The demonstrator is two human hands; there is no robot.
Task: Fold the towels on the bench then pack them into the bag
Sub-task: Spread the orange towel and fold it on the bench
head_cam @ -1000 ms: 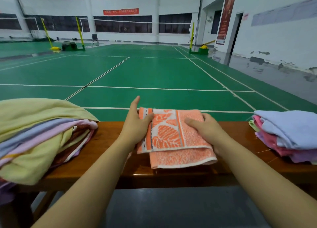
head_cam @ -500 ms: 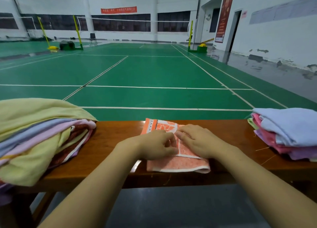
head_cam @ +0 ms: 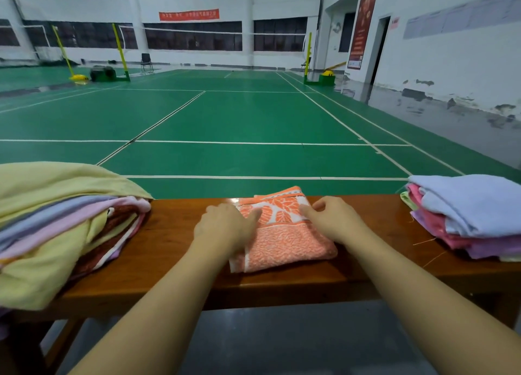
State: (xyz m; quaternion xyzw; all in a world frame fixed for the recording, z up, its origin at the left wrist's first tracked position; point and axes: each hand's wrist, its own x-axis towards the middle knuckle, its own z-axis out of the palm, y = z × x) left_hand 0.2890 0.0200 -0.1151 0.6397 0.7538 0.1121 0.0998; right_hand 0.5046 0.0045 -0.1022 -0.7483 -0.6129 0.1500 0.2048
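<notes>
One folded orange-and-white leaf-patterned terry towel (head_cam: 284, 233) lies under two bare hands, the left hand (head_cam: 225, 228) and right hand (head_cam: 332, 222). One loose heap of pastel towels (head_cam: 56, 222) sits left of the left hand; one folded stack of blue, pink and purple towels (head_cam: 468, 216) sits right of the right hand.

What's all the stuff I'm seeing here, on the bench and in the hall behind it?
Orange towel: one, orange and white leaf pattern, folded, middle of bench.
Loose towel pile: one, yellow, lilac, pink, dark red, bench's left end.
Folded towel stack: one, pale blue, pink, purple, bench's right end.
Bench: one, brown wood, foreground.
Court floor: green, white lines, behind.
Net posts: yellow, far end.
Banner: one, red, far wall.
Left hand: on towel's left side.
Right hand: on towel's right side.
</notes>
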